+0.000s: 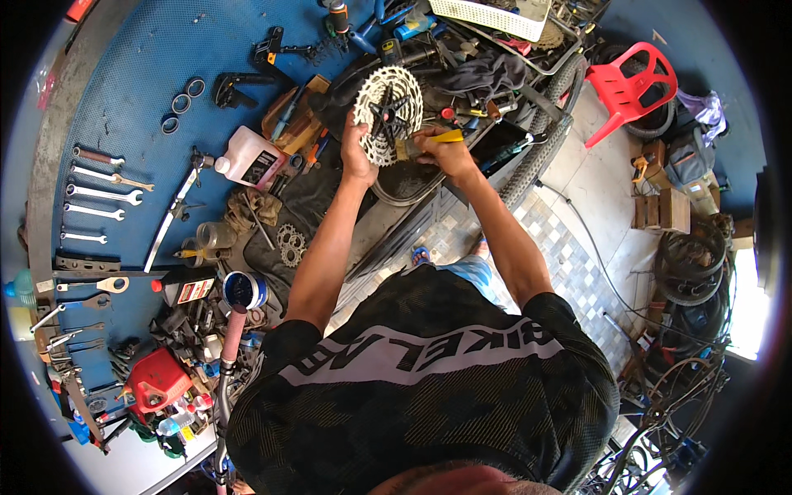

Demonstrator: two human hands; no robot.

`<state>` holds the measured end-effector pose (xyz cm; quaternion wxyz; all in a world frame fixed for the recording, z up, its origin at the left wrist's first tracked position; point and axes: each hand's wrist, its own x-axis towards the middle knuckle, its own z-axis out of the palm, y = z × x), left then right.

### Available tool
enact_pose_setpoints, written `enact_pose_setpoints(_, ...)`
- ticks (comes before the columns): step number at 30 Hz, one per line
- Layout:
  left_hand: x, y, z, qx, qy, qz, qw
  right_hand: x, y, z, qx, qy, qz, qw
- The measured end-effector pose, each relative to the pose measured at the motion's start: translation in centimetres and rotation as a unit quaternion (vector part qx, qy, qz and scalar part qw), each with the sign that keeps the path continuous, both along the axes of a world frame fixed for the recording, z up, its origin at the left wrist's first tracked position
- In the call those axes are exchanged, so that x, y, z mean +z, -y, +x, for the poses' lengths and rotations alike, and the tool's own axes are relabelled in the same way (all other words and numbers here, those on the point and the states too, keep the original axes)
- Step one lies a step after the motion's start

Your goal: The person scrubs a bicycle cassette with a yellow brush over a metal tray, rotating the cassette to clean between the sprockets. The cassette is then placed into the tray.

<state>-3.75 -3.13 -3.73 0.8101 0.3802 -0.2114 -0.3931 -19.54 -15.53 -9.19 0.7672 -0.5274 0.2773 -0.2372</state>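
Observation:
My left hand (357, 155) grips the lower left rim of a large bicycle cassette (404, 97), silver sprockets on a black spider, tilted up above the bench. My right hand (447, 155) is closed on a brush with a yellow handle (450, 136). Its pale bristles (404, 149) are at the cassette's lower right edge, and I cannot tell whether they touch the teeth. Below both hands is a round basin (406, 188), partly hidden. Loose small sprockets (290, 245) lie on the bench left of my left forearm.
A pinkish jug (250, 158) and an open blue-and-white tub (245, 290) stand to the left. Wrenches (105, 195) hang on the blue wall. A tyre (540, 153) borders the bench at right, near a red plastic chair (633, 89). A cable (598, 256) crosses the tiled floor.

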Motion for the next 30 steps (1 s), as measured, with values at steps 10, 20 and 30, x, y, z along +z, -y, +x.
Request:
enact_pose_setpoints(10,0.8,-2.2,3.7,-0.057,-0.117,-0.076,0.989,-3.5,3.6,-4.7,0.043,0.049,-0.054,0.996)
enact_pose_setpoints(20,1.1,-2.4,3.7,-0.045,-0.118,-0.077,0.989,-0.7,1.7,-4.4,0.136,-0.230,-0.587,0.764)
enact_pose_setpoints(30,-0.3,-0.5,1.6,-0.052,-0.059,0.006,0.997,2.9,-0.7,0.7,-0.049,-0.040,-0.278,0.958)
